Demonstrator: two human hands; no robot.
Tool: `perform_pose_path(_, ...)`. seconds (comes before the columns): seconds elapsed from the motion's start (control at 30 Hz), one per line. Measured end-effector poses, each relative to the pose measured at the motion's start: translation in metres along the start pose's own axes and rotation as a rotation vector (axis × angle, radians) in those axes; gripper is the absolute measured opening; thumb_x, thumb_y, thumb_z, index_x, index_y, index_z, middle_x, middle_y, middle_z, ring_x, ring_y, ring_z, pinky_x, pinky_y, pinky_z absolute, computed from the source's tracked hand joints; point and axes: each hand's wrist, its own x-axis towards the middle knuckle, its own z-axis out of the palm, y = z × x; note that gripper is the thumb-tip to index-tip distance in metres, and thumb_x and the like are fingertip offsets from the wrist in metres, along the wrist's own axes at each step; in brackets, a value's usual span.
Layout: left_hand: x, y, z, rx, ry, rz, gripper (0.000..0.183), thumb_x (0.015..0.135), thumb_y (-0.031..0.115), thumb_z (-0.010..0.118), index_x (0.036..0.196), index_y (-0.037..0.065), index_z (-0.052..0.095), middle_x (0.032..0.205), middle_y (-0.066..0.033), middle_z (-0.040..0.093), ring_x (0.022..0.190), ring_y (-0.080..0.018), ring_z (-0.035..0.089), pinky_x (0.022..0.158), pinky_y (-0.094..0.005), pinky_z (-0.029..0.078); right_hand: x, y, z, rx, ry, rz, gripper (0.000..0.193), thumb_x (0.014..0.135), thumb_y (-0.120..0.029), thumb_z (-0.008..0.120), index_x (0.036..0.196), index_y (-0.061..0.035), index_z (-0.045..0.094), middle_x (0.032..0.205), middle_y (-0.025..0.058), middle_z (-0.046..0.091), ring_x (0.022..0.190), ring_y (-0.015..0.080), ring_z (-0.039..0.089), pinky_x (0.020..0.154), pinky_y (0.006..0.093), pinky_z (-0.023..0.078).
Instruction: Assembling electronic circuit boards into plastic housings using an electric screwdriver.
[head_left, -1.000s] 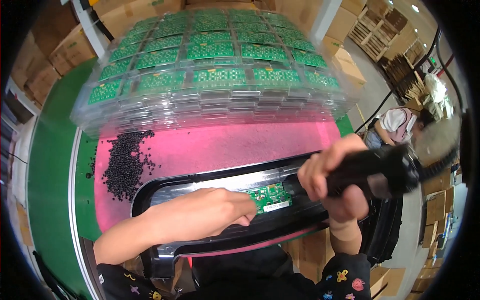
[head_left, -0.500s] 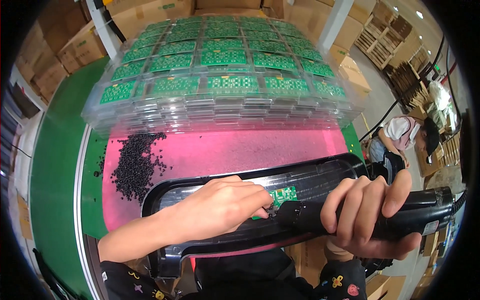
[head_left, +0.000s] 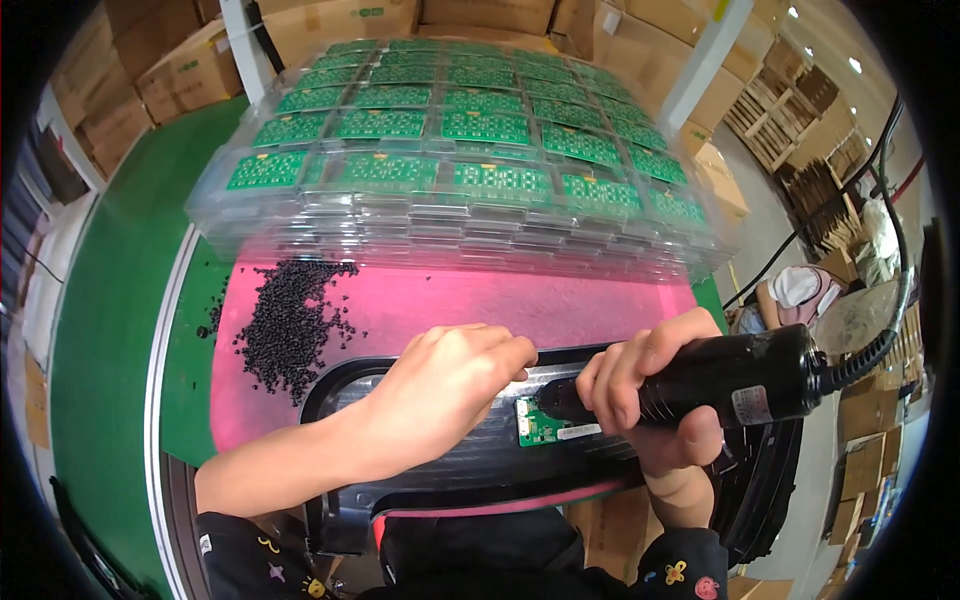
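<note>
My right hand point(head_left: 655, 385) is wrapped round a black electric screwdriver point(head_left: 745, 375) with a cord at its back end. The tool's nose points left and down at a small green circuit board point(head_left: 545, 432); the tip touches or hovers over the board's upper edge, and I cannot tell which. That board lies inside a long black plastic housing point(head_left: 420, 495). Just left of the tool's nose, my left hand point(head_left: 450, 380) is closed in a pinch above the housing. Whatever its fingertips hold, if anything, is too small to name.
Small black screw-like pieces point(head_left: 290, 335) lie heaped on the pink mat point(head_left: 480, 310), left of the housing. Behind rise stacked clear trays point(head_left: 460, 225) full of green circuit boards point(head_left: 485, 125). Cartons point(head_left: 180, 80) stand at the back. A person point(head_left: 790, 295) is at the right.
The screwdriver has shifted left and upward, its back end tilting up. My left hand has lifted away from the board, which shows more and sits differently. The view has turned slightly.
</note>
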Motion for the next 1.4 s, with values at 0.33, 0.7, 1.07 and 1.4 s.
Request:
perform_pose_path(0.33,-0.003,0.000,-0.002,-0.010,-0.077,-0.010,0.026,0.069,-0.007,0.059,0.095,-0.004,0.059,0.085,-0.0204,0.062,0.079,-0.0437,0.064,0.064,-0.0505,0.053,0.011,0.010,0.002,0.238,-0.026,0.105,0.048,0.084,-0.028,0.076,0.108,-0.0034,0.043,0.068,0.0074,0.053,0.061,0.0137,0.052,0.059,0.0290,0.044)
perform_pose_path(0.7,-0.004,-0.002,-0.002,-0.020,-0.117,-0.046,0.025,0.069,-0.008,0.058,0.094,-0.005,0.055,0.084,-0.0218,0.062,0.081,-0.0449,0.063,0.066,-0.0511,0.052,0.016,0.019,0.001,0.050,-0.101,0.163,0.040,0.077,-0.021,0.078,0.099,-0.0010,0.051,0.072,0.0048,0.058,0.063,0.0083,0.054,0.059,0.0238,0.045)
perform_pose_path(1.07,-0.001,-0.004,0.003,-0.098,-0.208,-0.017,0.022,0.085,0.004,0.067,0.105,-0.003,0.061,0.089,-0.0203,0.067,0.084,-0.0399,0.065,0.070,-0.0456,0.052,0.000,0.007,0.000,0.091,-0.086,0.073,0.043,0.085,-0.033,0.070,0.105,-0.0041,0.046,0.071,0.0043,0.054,0.061,0.0135,0.054,0.058,0.0295,0.044)
perform_pose_path(1.4,0.002,0.002,0.004,-0.229,-0.142,0.165,0.033,0.081,0.012,0.076,0.109,0.000,0.062,0.086,-0.0148,0.068,0.077,-0.0319,0.069,0.064,-0.0390,0.056,-0.002,-0.030,-0.007,0.200,0.046,-0.405,0.043,0.093,-0.049,0.059,0.096,-0.0106,0.040,0.054,-0.0021,0.051,0.037,0.0079,0.049,0.042,0.0249,0.044)
